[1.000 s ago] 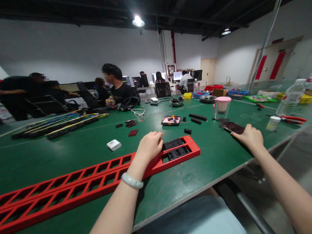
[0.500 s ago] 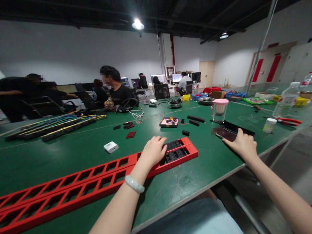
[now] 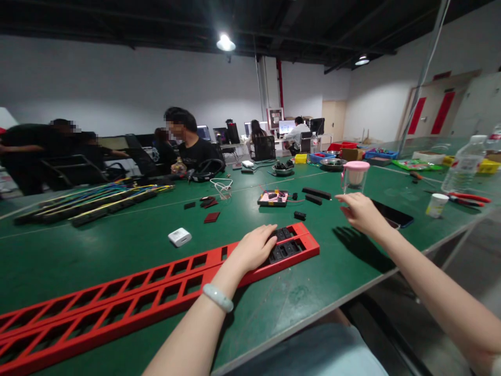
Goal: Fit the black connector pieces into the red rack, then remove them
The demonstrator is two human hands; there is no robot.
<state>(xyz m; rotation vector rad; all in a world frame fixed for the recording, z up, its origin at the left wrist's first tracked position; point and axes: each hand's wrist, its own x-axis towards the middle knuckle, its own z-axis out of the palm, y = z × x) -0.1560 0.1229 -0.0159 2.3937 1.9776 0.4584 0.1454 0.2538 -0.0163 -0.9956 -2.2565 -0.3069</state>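
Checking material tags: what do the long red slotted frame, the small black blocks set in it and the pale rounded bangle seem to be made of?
The long red slotted frame: probably plastic, satin, from its even colour and soft sheen; painted metal possible. The small black blocks: likely moulded plastic, fairly matt, with recessed faces. The pale rounded bangle: perhaps polished stone; smooth, glossy surface.

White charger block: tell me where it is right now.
In the head view, the white charger block lies left of centre on the green table, just beyond the red slotted frame and to the left of the left hand.
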